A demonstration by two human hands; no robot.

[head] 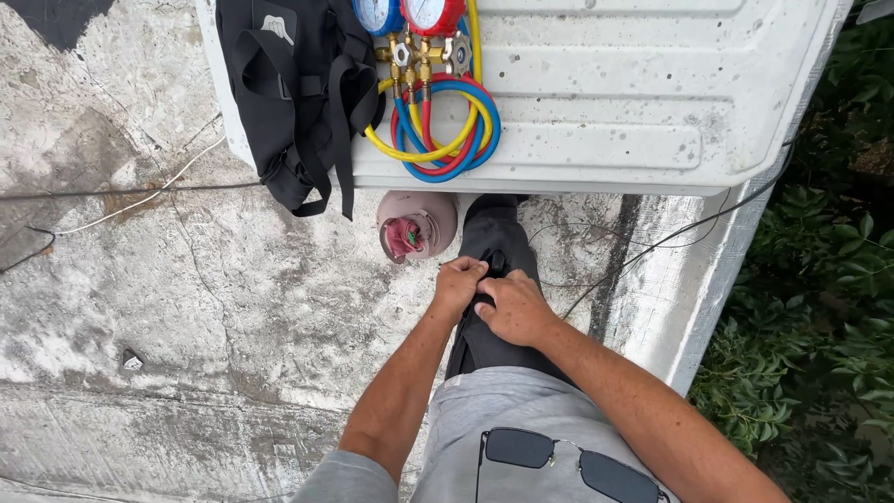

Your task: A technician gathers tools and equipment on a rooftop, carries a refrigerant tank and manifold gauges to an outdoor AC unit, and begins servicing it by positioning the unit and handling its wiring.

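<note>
1. Left hand (458, 284): forearm reaching forward and down from the lower frame edge, fingers curled into a narrow grip that pinches the dark trouser fabric (492, 244) on the raised knee.
2. Right hand (514, 308): palm down, just beside the left and touching it, fingers bent onto the same fabric; what lies under the fingertips is hidden, so whether they hold anything cannot be told.
3. Pink metal gas cylinder (416, 224): upright on the stained concrete roof (186, 298), just beside the knee, below the near edge of the white metal casing (633, 112).
4. Gauge set with red, blue and yellow coiled hoses (445, 121): on the casing's near edge; dials cut off by the frame.
5. Black strapped bag (293, 93): draped over the casing's left corner.
6. Dark sunglasses (568, 461): hung on the grey shirt.
</note>
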